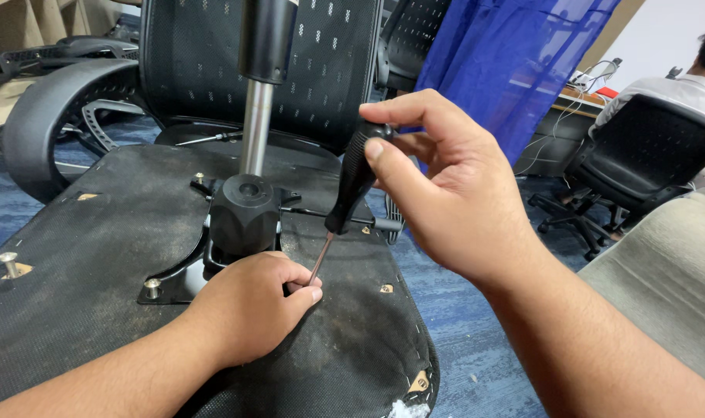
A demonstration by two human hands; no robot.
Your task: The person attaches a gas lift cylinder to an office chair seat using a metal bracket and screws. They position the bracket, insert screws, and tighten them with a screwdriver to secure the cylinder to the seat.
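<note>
as hands (337, 255) steady screwdriver (352, 178), seat (97, 224) inverted

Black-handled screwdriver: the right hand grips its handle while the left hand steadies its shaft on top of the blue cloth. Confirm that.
One detail is wrong. In the head view, the left hand steadies the shaft on the upturned black chair seat underside, not the blue cloth. The right hand does grip the black-handled screwdriver.

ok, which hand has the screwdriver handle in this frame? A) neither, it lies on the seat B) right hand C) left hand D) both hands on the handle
B: the right hand pinches the black handle of the screwdriver at its top, while the left hand sits low by the shaft tip on the underside of the chair seat, beside the black mount.
</note>
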